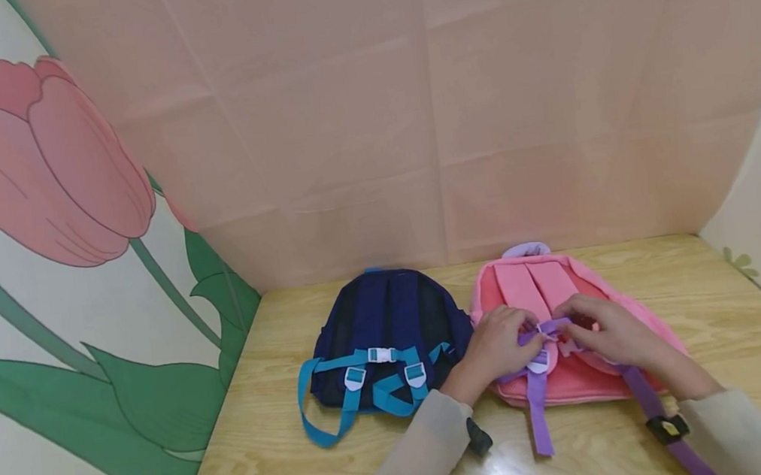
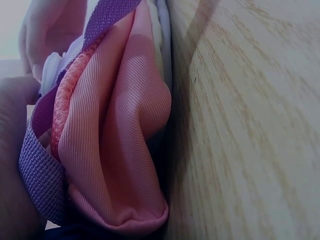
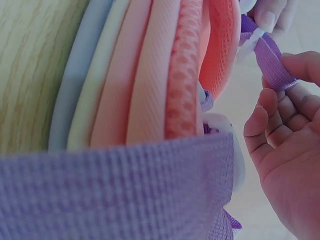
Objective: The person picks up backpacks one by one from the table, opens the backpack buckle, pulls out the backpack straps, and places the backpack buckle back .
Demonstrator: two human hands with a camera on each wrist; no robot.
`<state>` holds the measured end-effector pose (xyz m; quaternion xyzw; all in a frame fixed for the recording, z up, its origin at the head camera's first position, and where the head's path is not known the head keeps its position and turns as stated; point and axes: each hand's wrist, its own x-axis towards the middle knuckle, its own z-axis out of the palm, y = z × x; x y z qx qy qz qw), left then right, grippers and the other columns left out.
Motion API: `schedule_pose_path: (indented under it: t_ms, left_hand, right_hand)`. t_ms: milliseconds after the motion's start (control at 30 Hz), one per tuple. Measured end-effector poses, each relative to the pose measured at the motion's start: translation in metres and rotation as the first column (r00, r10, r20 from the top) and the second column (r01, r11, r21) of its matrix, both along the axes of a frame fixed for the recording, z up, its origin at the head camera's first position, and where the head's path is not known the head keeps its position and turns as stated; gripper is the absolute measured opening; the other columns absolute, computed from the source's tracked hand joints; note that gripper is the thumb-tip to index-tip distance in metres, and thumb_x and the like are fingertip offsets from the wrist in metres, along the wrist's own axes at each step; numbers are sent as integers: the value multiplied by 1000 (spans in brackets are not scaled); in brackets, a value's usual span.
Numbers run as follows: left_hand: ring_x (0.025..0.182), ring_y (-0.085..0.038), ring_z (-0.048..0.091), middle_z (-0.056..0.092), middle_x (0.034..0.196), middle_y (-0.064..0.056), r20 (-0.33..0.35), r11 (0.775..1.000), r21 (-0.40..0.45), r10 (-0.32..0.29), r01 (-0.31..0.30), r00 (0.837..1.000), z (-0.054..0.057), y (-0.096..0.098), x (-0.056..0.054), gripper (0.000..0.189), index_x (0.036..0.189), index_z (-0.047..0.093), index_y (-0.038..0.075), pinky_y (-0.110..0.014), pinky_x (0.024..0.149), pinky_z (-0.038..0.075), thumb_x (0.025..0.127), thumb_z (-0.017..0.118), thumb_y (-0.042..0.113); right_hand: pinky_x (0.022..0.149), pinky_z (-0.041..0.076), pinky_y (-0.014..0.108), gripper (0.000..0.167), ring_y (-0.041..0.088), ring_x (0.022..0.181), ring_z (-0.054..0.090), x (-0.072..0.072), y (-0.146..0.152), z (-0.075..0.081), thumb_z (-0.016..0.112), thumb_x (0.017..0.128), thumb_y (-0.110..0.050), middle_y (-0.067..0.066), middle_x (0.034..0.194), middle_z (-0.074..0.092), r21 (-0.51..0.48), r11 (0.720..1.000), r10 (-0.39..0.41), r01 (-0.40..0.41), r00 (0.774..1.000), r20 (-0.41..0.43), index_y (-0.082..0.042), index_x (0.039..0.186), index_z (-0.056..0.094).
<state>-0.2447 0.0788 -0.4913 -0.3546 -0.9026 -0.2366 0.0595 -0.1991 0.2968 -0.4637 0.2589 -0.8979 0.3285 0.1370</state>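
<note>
A pink backpack [image 1: 597, 381] lies on the table with its shoulder-strap side up. Over its middle, my left hand [image 1: 501, 341] pinches a purple strap [image 1: 553, 326] close to a small white buckle [image 3: 250, 45]. From the other side my right hand [image 1: 607, 327] pinches the same strap between thumb and fingertips, as the right wrist view shows. Below the left hand is a white adjuster [image 1: 539, 363], with a purple strap end hanging over the table. In the left wrist view a purple strap loop [image 2: 42, 175] runs beside the pink fabric [image 2: 130, 125].
Left of the pink bag, a navy backpack [image 1: 386, 305] with blue straps [image 1: 326, 434] and a white buckle [image 1: 382, 355] lies on the wooden table [image 1: 264, 459]. A pinkish sheet [image 1: 410, 114] hangs behind. A tulip-patterned wall [image 1: 41, 161] stands at the left.
</note>
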Motion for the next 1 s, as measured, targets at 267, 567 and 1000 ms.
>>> schedule_pose_path:
  t_ms: [267,567,1000]
  left_hand:
    - [100,4,50,60,102,22,11,1000,-10,-3,3,1000,2,0,2,25,117,65,31,-16,93,40,96,65,45]
    - [102,4,50,61,104,22,6,1000,-19,-12,12,1000,2,0,1,26,119,65,31,-16,95,39,97,64,45]
    - [98,4,50,61,99,22,-14,1000,-8,4,-5,1000,3,-1,2,24,116,67,30,-14,90,39,96,66,44]
  right_hand:
    - [60,47,23,27,0,74,52,1,0,2,75,88,1,-7,93,64,7,1000,16,-16,1000,-9,-9,112,69]
    - [60,44,22,25,-1,74,48,-4,-1,3,80,86,-6,-13,92,62,58,998,25,-24,999,-20,-16,107,70]
    - [58,43,21,29,-1,73,48,0,8,2,79,85,-2,-15,88,60,33,999,-4,6,999,-48,-18,107,70]
